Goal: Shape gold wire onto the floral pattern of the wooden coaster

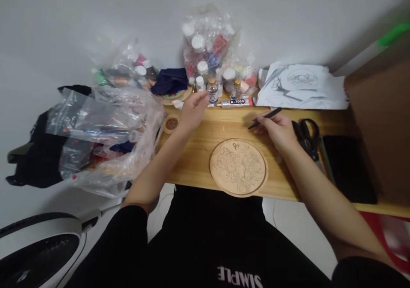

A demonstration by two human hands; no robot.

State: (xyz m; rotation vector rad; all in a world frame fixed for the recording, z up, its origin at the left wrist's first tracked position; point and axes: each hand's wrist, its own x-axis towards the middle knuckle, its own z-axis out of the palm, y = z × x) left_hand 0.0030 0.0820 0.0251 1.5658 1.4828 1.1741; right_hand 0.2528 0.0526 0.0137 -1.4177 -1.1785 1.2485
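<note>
My left hand (194, 109) is at the small bottle (212, 92) with a gold cap, fingers closed beside it; whether they grip anything is not clear. My right hand (277, 128) holds a black pen-like tool (265, 118), its tip pointing down to the left above the table. Between my forearms, at the table's front edge, lies a round wooden board (238, 167) with a floral line drawing and a small metal piece near its top. A B-7000 glue tube (237, 103) lies behind the board, right of the bottle.
Plastic bags (115, 130) cover the left side. Bagged jars (208, 49) stand against the wall. Drawn sheets (303, 85) lie at the back right. Black scissors (308, 138), a dark tablet (348, 168) and a cardboard box (381, 109) are at the right.
</note>
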